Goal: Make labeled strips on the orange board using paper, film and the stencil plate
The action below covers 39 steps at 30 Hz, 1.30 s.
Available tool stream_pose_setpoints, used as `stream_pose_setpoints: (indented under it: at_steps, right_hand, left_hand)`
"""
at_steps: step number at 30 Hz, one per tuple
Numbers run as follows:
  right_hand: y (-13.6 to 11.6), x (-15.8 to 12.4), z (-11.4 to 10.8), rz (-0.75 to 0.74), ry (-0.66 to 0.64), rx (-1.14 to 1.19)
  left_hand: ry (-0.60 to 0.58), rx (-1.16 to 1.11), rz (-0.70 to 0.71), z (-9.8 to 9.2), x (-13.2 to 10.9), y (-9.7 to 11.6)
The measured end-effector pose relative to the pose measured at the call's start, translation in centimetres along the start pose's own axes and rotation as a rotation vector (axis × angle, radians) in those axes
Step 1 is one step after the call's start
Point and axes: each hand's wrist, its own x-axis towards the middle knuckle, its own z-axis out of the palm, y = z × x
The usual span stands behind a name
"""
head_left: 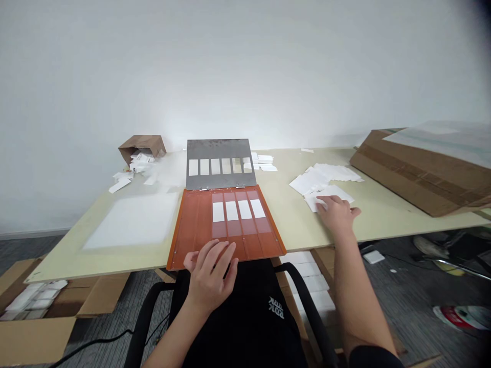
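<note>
- The cream table [307, 225] ran across the view, and a large flat cardboard box [422, 174] lay on its right end, lid closed, its contents hidden.
- An orange slotted tray [192, 225] sat at the near edge, straight ahead of the person, its long grooves running away from the body. Four white cards [238, 210] lay side by side in the right-hand grooves; the left grooves were bare.
- A grey metal stencil plate [220, 151] stood hinged up at the tray's far edge, with a row of rectangular windows.
- A loose pile of white paper cards [326, 184] lay to the right of the tray, well apart from it.
- A small brown box [141, 145] lay tipped over at far left, white slips spilling out.
- The right hand [337, 214] rested flat, fingers spread, on the near edge of that pile, gripping nothing that could be seen; it was the nearer hand to the cards.
- The left hand [210, 276] lay palm down, loosely open, on the tray's near edge, holding nothing.
</note>
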Motion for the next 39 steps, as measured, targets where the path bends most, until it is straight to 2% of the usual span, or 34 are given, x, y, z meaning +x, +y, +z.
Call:
stream_pose_setpoints:
  at_steps: [9,14,17,24,28,35,39]
  right_hand:
    - [0.3,-0.3,1.3,0.054,0.078,-0.052]
    - [0.4,-0.4,1.4,-0.029,0.126,-0.063]
    - [0.4,-0.6,1.5,-0.087,0.105,-0.029]
    - [0.0,-1.0,0.9,-0.064,0.112,0.019]
    - [-3.8,-1.5,-0.3,-0.159,0.089,0.17]
    - [-15.9,-2.9,-4.7,-0.617,-0.159,0.509]
    - [-21.4,-3.5,-5.3,-0.78,-0.302,0.525]
  left_hand:
    - [-0.022,0.029,-0.014,-0.4,-0.3,-0.7]
    - [-0.048,0.015,-0.05,-0.2,-0.6,-1.2]
    - [-0.063,0.005,-0.089,-0.3,-0.7,-1.6]
    - [-0.105,0.016,-0.143,-0.6,-0.4,-2.5]
    - [-0.163,0.02,-0.171,-0.3,-0.2,-2.8]
    - [-0.223,0.04,-0.183,0.5,-0.2,-3.2]
    - [-0.253,0.051,-0.176,0.7,-0.4,-3.3]
